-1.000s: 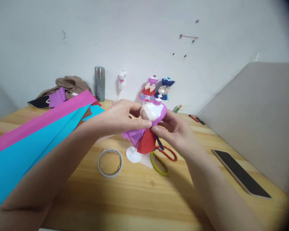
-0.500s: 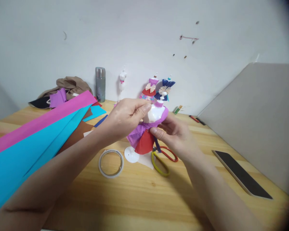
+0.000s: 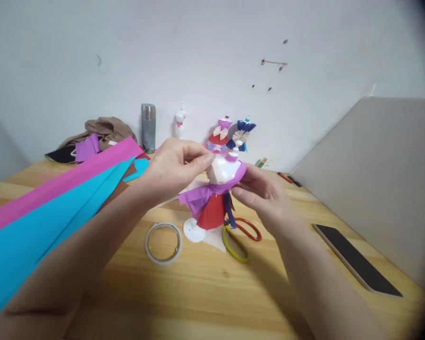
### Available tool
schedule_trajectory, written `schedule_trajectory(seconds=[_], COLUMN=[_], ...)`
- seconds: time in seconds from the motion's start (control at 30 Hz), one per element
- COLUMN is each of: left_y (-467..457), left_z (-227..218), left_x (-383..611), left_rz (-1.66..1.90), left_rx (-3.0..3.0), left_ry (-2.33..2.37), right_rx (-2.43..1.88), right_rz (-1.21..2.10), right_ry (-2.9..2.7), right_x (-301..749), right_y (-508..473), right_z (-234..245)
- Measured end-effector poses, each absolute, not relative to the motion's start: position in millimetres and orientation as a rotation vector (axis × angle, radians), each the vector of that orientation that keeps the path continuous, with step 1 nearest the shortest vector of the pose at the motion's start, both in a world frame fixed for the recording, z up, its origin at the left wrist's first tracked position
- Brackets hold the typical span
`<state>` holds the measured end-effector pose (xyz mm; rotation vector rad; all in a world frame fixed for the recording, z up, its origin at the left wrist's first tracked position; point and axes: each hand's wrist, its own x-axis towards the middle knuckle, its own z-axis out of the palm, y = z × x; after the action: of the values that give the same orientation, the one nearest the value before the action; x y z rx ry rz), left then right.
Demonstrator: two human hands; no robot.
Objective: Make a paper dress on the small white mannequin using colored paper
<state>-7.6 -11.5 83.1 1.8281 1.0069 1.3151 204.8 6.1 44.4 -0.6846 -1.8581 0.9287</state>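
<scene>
A miniature dress form point(image 3: 224, 171) with a white bust stands tilted before me, wrapped in purple and red crepe paper. Its purple strip point(image 3: 198, 196) flares out at the lower left, and the red skirt piece point(image 3: 212, 212) hangs below the waist. My left hand point(image 3: 179, 163) pinches at its left shoulder; what lies between thumb and finger is too small to name. Around its right side, my right hand point(image 3: 260, 189) holds the form, thumb in front and fingers partly hidden behind. Scissors point(image 3: 237, 257) with red and yellow handles lie just under it, blades hidden.
Left of the scissors are a white round base point(image 3: 194, 230) and a tape roll point(image 3: 147, 241). Pink and blue paper sheets point(image 3: 71, 203) cover the left side. A phone point(image 3: 354, 257) lies right. Dressed forms point(image 3: 219, 137) and a flask point(image 3: 148, 130) stand by the wall.
My left hand has shifted slightly left and down along the shoulder. My right thumb has slid right on the waist. The purple strip spreads further left.
</scene>
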Motion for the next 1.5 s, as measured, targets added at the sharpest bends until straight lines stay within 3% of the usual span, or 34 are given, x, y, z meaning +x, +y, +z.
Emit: schedule_trajectory(seconds=[0.7,1.0,1.23,1.5], left_y=[-15,-7,1,3], left_z=[101,73,55,61], left_x=[3,-2,1,-1], left_rz=[1.253,0.942,0.933,0.74], left_rx=[1.935,1.883,1.877,1.973], left_ry=[1.189,1.071,0.843,0.62], right_rx=[-0.654,-0.74,-0.695,-0.523], right_rz=[0.847,0.814,0.72,0.92], right_ry=[-1.653,-1.651,-1.76,-1.854], right_x=[202,203,215,220], right_y=[8,5,3,-3], right_z=[41,45,54,55])
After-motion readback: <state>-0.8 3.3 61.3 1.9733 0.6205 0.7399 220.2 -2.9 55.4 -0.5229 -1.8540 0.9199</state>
